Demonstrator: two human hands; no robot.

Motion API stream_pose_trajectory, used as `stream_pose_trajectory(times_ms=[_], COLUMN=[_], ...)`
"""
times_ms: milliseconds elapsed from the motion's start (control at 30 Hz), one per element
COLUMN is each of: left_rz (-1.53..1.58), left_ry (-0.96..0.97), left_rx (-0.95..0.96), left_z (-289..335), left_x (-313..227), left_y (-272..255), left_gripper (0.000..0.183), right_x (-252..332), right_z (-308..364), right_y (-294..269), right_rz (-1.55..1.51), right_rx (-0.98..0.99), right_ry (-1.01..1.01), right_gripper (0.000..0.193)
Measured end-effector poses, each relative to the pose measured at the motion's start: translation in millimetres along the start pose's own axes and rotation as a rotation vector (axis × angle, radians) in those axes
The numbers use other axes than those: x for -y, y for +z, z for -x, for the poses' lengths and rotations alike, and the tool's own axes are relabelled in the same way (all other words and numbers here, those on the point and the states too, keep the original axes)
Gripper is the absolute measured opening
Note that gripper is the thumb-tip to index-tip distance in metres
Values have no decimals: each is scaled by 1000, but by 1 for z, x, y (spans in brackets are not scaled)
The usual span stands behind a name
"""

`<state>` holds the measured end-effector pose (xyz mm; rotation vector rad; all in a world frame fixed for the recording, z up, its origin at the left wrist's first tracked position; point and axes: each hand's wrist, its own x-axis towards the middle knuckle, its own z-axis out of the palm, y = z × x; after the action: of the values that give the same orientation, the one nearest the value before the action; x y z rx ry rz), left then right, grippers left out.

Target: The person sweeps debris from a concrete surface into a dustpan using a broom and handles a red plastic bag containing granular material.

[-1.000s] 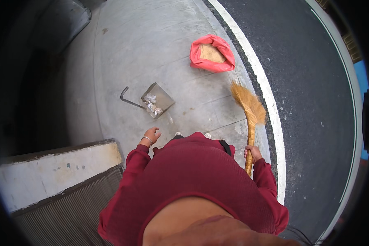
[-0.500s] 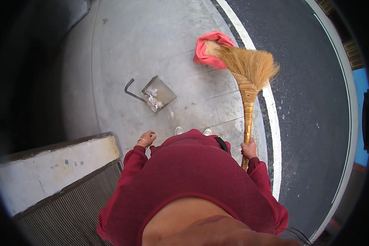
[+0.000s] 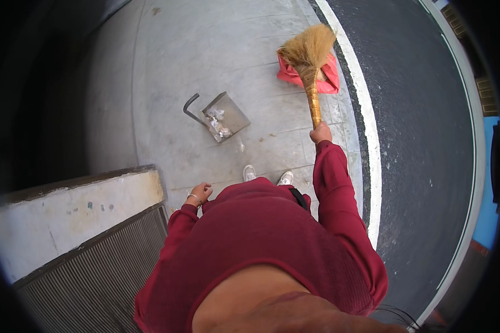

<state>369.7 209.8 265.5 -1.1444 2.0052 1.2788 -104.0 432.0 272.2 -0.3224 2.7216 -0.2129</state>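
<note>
My right hand (image 3: 320,133) grips the wrapped handle of a straw broom (image 3: 308,55), held out in front with the bristles up over a red bag (image 3: 328,77) on the pavement. My left hand (image 3: 200,193) hangs by my side, fingers curled, holding nothing. A grey metal dustpan (image 3: 223,116) with bits of white litter in it lies on the concrete ahead of my white shoes (image 3: 268,175).
A low concrete wall (image 3: 66,213) and a ribbed metal grating (image 3: 89,272) are at my left. A white painted line (image 3: 366,139) separates the grey pavement from the dark asphalt road (image 3: 422,139) on the right.
My right hand has lifted the broom forward and up, so the bristles now sit over the red bag. My left hand has dropped back toward my hip.
</note>
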Motion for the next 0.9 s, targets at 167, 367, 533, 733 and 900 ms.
stream_pose_trajectory(times_ms=[167,367,533,733,900], left_rz=[74,3,-22,-34,-69], left_ry=[-43,33,98,150,167], left_rx=[11,31,37,13,40], left_z=[0,-18,-40,-57,-55], left_x=[16,24,12,17,22], left_y=[-5,-8,-20,-25,-25], left_gripper=[35,35,35,33,33], right_x=[7,-5,-33,-45,-20], right_z=[-4,35,80,118,86], right_y=[-12,-29,-38,-78,-67], right_rz=[43,184,255,260,264], right_rx=[-25,11,81,27,-118], right_ry=[-15,-57,-88,-114,-170], right_gripper=[28,24,23,29,25])
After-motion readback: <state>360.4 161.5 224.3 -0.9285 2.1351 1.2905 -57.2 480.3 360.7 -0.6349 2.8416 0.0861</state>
